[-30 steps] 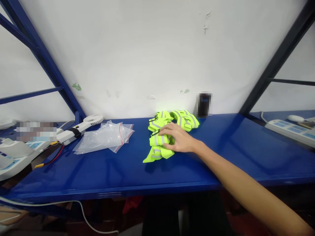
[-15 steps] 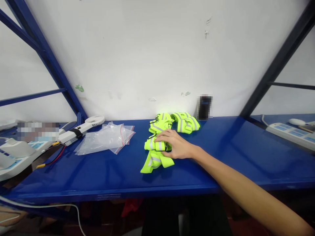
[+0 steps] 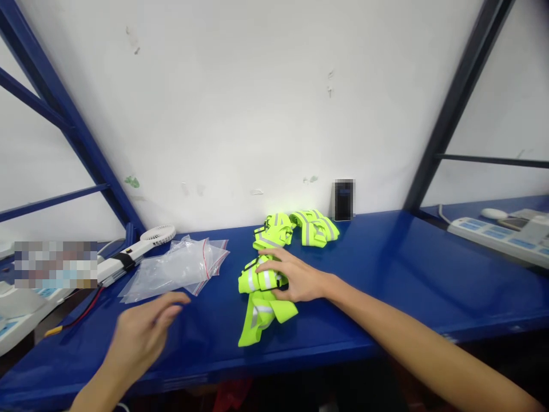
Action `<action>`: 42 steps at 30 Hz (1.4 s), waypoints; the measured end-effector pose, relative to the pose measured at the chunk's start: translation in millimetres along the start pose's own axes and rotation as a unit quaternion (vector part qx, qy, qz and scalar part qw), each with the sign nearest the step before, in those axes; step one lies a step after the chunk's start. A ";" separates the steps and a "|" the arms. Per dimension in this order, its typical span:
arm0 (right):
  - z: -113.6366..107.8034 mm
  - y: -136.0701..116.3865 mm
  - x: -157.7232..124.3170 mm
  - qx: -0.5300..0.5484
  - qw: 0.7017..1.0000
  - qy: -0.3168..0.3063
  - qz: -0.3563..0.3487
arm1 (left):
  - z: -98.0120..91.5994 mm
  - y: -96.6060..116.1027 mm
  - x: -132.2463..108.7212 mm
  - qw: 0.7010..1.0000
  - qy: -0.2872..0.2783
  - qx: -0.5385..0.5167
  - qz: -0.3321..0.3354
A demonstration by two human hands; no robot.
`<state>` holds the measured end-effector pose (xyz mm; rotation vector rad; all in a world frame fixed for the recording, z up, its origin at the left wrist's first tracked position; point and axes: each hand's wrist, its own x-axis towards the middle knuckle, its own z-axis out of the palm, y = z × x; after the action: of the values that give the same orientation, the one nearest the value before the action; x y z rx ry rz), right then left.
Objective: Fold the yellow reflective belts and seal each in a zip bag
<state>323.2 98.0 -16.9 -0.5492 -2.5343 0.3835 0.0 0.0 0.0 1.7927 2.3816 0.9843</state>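
Observation:
A neon-yellow reflective strap (image 3: 255, 315) with grey stripes and a black buckle lies partly rolled on the blue table, its loose end trailing toward the front edge. My right hand (image 3: 295, 277) is closed around the right side of the roll, thumb low and fingers over the top. Two more folded reflective bundles sit behind it, the left bundle (image 3: 277, 229) and the right bundle (image 3: 315, 226). My left hand (image 3: 143, 329) hangs over the front left of the table, empty, thumb and forefinger apart. Just beyond it are clear zip bags (image 3: 171, 269) with red seal lines.
A white handheld fan (image 3: 158, 234) lies at the left, beside power strips and wires with a yellow connector (image 3: 54, 331). A dark blurred-out device (image 3: 343, 200) leans on the wall. Another power strip (image 3: 497, 234) is at the right, past the dark frame post (image 3: 454, 109).
My left hand has come into view from the lower left. The right hand stays on the strap roll. The view has shifted, so the table things appear lower and slightly left.

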 end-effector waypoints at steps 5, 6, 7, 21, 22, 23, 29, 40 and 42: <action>2.1 5.2 -0.1 0.026 0.999 0.001 0.028 | 14.8 -24.3 11.9 0.968 -0.028 0.041 0.247; 2.3 5.9 -0.1 0.029 0.999 0.001 0.031 | 17.5 -28.4 16.2 0.961 -0.003 0.069 0.269; 2.4 6.3 0.0 0.032 0.999 0.001 0.034 | 20.2 -31.7 20.4 0.954 0.010 0.098 0.283; 4.9 10.8 2.0 0.061 0.998 0.015 0.025 | 31.7 -38.6 68.7 0.957 -0.097 0.064 0.267; 5.1 10.9 2.1 0.062 0.998 0.014 0.026 | 35.0 -40.9 67.8 0.941 -0.167 0.078 0.283; 5.3 11.0 2.2 0.063 0.998 0.014 0.026 | 38.4 -43.2 66.5 0.927 -0.221 0.086 0.290; 5.6 11.5 2.9 0.059 0.998 0.003 0.023 | 52.0 -41.2 77.9 0.927 -0.286 0.069 0.234; 3.1 10.1 0.4 0.057 0.997 -0.013 0.051 | 78.5 13.6 102.2 0.952 -0.197 0.198 0.123; 2.5 9.9 1.0 0.053 0.997 -0.015 0.054 | 80.6 13.6 99.4 0.953 -0.193 0.204 0.114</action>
<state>324.0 106.8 -22.2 -0.6458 -2.5035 0.5653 6.2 126.5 -22.9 2.1798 2.2730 0.1088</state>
